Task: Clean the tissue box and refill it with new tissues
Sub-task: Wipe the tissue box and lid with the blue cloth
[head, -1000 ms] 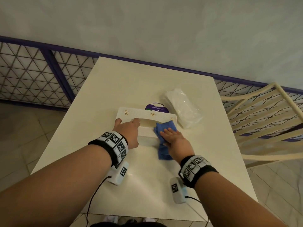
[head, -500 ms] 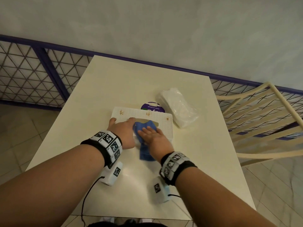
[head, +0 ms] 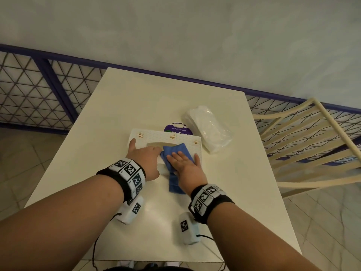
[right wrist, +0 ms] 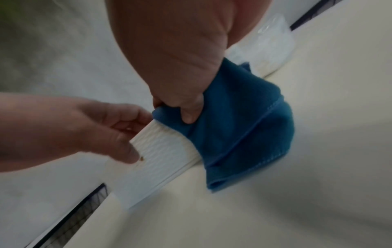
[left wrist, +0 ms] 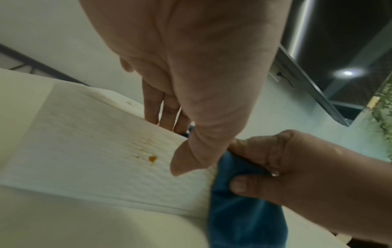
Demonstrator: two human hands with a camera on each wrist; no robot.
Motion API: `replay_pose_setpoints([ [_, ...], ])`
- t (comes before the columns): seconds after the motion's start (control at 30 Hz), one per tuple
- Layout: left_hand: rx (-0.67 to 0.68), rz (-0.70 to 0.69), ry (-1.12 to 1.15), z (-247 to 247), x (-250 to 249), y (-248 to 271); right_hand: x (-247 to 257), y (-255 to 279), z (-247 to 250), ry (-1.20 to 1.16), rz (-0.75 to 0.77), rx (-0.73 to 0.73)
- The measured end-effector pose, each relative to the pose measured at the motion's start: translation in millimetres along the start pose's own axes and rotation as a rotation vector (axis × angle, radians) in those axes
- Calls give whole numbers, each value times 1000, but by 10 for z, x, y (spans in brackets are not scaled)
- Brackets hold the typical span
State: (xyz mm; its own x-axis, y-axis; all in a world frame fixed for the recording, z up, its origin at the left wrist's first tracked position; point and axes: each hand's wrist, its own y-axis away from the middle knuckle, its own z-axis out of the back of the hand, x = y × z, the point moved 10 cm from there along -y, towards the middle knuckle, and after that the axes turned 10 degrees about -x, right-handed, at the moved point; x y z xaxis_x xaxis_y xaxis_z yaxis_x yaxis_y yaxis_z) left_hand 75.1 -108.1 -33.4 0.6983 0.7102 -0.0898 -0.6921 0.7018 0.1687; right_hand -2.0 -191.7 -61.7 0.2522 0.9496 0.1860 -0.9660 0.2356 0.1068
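Here the white tissue box [head: 166, 139] lies flat near the middle of the cream bench [head: 136, 98], its oval slot facing up. The left hand [head: 145, 159] steadies it from the near left side: its fingers [left wrist: 151, 107] reach over the top edge and its thumb presses the front wall, so the hand is clamped on the box. In the left wrist view a small orange stain [left wrist: 152, 158] shows on that front wall, just beside the thumb tip.

The right hand [head: 184, 163] presses a blue cloth [head: 173, 151] onto the top of the box, right of the slot. From above its fingers lie fairly straight and together over the fabric, while the right wrist view shows the thumb tucked into the cloth, pinching a fold. The cloth drapes down over the front edge of the box and its lower end rests on the bench.

Behind the box, touching or nearly touching its far edge, sits a round purple-topped container [head: 176, 129]. Just to the right lies a pack of new tissues [head: 209, 129] in clear wrap, close to the box's far right corner. A cream chair [head: 312, 145] stands beside the bench on the right.
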Motion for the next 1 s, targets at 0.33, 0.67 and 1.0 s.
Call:
replay_pose_setpoints([
  [0.33, 26, -34, -144, 14, -172, -13, -460, 306, 281, -281, -207, -61],
  [0.67, -34, -164, -55, -21, -797, 174, -1245, 984, 912, -832, -519, -521],
  [1.0, 55, -209, -41, -110, -716, 337, -310, 727, 259, -230, -166, 65],
])
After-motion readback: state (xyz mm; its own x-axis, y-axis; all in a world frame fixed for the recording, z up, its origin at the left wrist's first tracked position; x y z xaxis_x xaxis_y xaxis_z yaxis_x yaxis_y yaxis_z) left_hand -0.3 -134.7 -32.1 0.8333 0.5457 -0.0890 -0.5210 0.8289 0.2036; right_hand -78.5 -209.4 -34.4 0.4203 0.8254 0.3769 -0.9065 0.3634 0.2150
